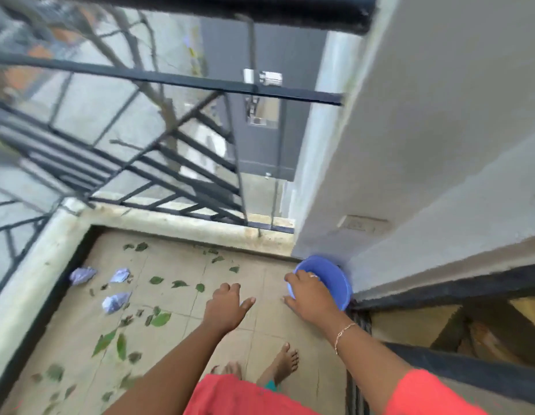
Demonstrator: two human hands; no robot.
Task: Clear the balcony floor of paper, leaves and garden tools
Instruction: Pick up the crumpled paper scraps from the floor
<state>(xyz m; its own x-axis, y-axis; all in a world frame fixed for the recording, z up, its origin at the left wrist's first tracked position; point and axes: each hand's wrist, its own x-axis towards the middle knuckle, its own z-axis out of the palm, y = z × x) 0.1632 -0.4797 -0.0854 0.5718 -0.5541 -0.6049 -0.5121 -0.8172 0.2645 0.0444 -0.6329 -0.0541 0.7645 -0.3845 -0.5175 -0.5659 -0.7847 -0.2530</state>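
A blue plastic bucket (335,283) stands in the floor corner against the grey wall. My right hand (308,295) grips its left rim, fingers inside and thumb outside. My left hand (227,304) hovers above the tiles beside it, fingers loosely bent, holding nothing. Three crumpled pale purple papers lie on the left of the floor: one (82,274) by the kerb, one (120,275) beside it and one (116,301) nearer me. Green leaves (160,319) are scattered over the beige tiled floor (176,348). No garden tool shows.
A black metal railing (170,175) on a raised concrete kerb (176,223) bounds the balcony at the far and left sides. The grey wall (424,175) and a dark door threshold (439,289) close the right. My bare feet (284,363) stand on the tiles.
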